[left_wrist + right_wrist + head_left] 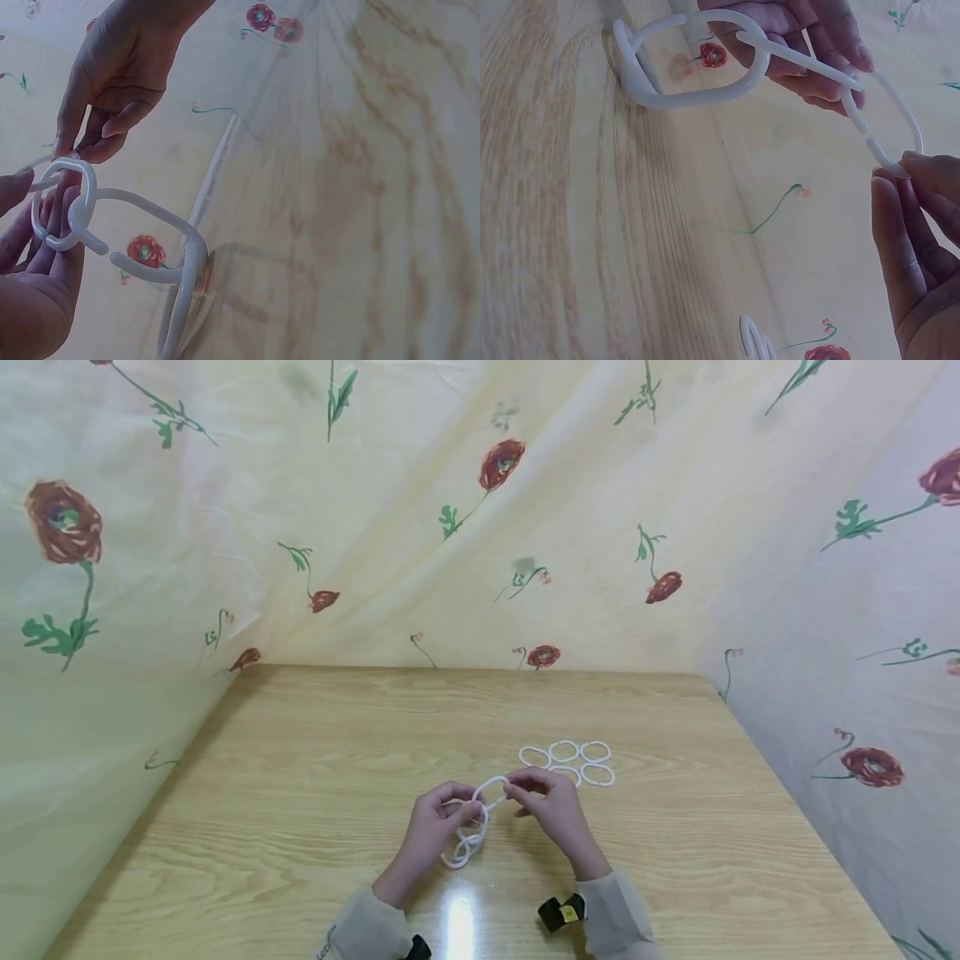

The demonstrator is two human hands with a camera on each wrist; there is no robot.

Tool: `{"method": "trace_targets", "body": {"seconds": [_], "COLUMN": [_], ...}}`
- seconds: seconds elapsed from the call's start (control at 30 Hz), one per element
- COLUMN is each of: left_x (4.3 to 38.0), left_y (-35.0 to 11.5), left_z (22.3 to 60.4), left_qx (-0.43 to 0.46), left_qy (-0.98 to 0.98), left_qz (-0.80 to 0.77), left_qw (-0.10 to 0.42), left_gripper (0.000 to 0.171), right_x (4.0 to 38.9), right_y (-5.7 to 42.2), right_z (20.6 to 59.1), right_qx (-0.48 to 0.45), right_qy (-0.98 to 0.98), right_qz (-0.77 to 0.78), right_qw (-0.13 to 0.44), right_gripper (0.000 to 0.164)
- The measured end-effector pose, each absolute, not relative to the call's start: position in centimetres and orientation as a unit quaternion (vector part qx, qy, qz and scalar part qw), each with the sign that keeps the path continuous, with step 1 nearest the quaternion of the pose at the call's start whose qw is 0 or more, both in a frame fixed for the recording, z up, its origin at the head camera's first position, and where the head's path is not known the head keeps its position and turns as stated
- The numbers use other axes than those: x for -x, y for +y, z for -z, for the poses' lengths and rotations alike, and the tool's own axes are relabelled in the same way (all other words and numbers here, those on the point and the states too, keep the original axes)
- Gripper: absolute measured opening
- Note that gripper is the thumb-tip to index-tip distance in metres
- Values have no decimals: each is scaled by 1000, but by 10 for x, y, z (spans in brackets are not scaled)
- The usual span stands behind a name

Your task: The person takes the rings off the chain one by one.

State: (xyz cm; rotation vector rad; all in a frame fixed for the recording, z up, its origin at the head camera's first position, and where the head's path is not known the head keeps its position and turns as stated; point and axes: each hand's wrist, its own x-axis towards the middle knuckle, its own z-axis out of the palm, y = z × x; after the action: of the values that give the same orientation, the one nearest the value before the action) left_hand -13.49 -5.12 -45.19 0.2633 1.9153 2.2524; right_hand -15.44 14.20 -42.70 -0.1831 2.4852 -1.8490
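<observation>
Two pinches: left hand (432,820) on the chain (468,841), right hand (553,800) on its one-o'clock ring (486,782); twisting could slip links through its gap.

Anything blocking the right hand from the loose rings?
Nothing visible between the right hand and the loose rings, just beyond it on the table. The hand itself is busy: it pinches the end ring of the chain the left hand holds.

Smooth, glossy plastic here on the linked rings (697,97), wood grain with a bright sheen across the table (322,735), matt cloth in floral curtain (405,477) and sleeves (617,906).
</observation>
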Motion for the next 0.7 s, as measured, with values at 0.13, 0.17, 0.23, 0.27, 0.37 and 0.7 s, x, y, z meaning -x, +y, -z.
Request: {"method": "trace_targets", "body": {"seconds": [0.13, 0.17, 0.23, 0.27, 0.37, 0.7], "left_x": [135, 135, 135, 135, 135, 137], "left_y": [-51, -51, -51, -51, -51, -52], "left_z": [452, 453, 454, 455, 457, 460], "left_qx": [-83, -85, -89, -94, -112, -163], "left_qy": [656, 661, 670, 675, 675, 686], "left_qz": [-743, -738, -728, -723, -718, -698], "left_qw": [104, 109, 116, 118, 123, 126], "left_gripper": [44, 46, 48, 49, 51, 55], "right_x": [154, 154, 154, 154, 154, 154], "right_y": [142, 142, 142, 142, 142, 143], "right_z": [427, 427, 427, 427, 427, 426], "right_qx": [52, 51, 49, 48, 47, 27], "right_qy": [797, 795, 793, 793, 789, 771], "right_qz": [602, 603, 606, 607, 612, 636], "right_qw": [21, 22, 25, 26, 29, 33], "right_gripper": [15, 15, 16, 16, 18, 19]}}
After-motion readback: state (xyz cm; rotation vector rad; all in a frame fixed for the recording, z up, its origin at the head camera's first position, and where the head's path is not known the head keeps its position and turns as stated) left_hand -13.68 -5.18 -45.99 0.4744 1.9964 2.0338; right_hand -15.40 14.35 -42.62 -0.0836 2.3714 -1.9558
